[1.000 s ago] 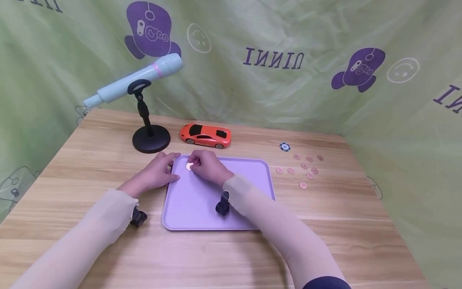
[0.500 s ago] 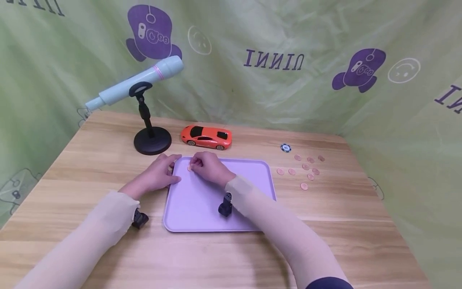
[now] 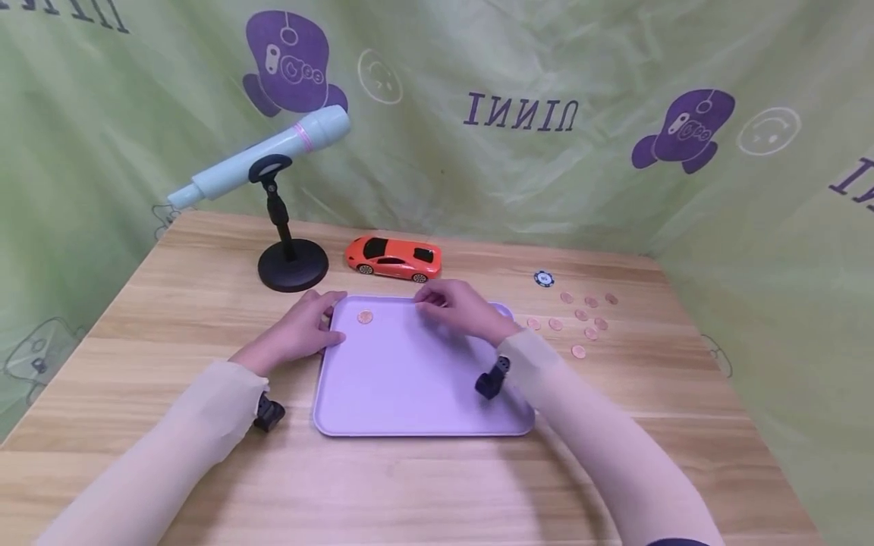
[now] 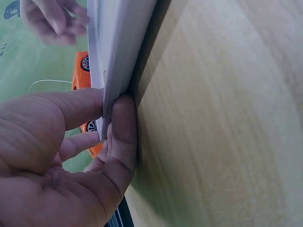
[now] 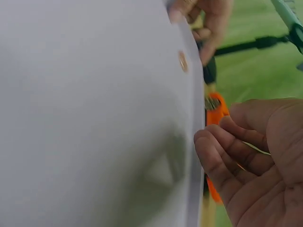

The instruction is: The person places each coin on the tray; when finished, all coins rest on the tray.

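Note:
A lilac tray (image 3: 416, 379) lies on the wooden table, with one copper coin (image 3: 365, 317) flat near its far left corner. My left hand (image 3: 295, 332) grips that corner. In the left wrist view, the left thumb is on the tray's rim (image 4: 124, 52) and the fingers are tucked under it. My right hand (image 3: 467, 309) hovers over the far part of the tray, fingers loosely bent and holding nothing. In the right wrist view, the right fingertips (image 5: 204, 142) overlap the far rim, and the coin shows beyond them.
Several copper coins (image 3: 581, 314) are scattered right of the tray, with a blue-and-white poker chip (image 3: 544, 278) behind them. Past the far rim stands an orange toy car (image 3: 394, 258). To its left, a black stand (image 3: 292, 265) holds a light-blue microphone (image 3: 273, 155). A green printed cloth (image 3: 437, 182) hangs behind.
My right hand has let go of the coin, leaving it on the tray, and has moved right along the far rim. The left hand stays on the tray's corner.

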### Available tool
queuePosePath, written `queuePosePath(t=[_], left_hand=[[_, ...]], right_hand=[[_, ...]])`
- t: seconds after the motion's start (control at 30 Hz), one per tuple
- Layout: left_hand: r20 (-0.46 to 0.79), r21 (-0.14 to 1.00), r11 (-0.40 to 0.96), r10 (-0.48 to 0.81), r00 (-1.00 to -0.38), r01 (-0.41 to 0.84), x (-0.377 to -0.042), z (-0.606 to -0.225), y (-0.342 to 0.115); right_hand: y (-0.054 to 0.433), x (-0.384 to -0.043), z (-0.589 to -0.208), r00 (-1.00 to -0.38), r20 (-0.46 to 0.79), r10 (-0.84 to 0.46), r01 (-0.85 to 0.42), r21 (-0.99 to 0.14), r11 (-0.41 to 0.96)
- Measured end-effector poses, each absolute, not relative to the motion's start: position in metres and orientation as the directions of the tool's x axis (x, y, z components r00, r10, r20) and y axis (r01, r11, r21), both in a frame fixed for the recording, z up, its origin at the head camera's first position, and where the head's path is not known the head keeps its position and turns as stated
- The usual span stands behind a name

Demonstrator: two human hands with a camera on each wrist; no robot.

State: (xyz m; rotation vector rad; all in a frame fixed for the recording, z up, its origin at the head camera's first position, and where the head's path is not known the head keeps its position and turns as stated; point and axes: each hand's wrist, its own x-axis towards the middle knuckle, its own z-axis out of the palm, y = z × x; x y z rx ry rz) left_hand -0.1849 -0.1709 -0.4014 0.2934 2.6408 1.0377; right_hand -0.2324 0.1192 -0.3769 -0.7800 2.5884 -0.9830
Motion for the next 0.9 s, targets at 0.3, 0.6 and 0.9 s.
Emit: queuePosePath(t=[0.3, 0.6, 0.9], left_hand=[[-0.208, 0.675, 0.733, 0.296, -0.932, 0.083, -0.187, -0.401, -0.168], [-0.194, 0.681, 0.725, 0.312, -0.93, 0.102, -0.187, -0.401, -0.17], [-0.226, 0.683, 0.727, 0.297, -0.928, 0.067, -0.186, -0.399, -0.171]], right_hand=[[0.215, -0.226, -0.377, -0.927, 0.029, -0.373, -0.294, -0.674, 0.678], [0.276, -0.215, -0.391, -0.96, 0.04, -0.277, -0.241, -0.622, 0.745], [0.288, -0.214, -0.395, -0.95, -0.027, -0.311, -0.241, -0.565, 0.789]])
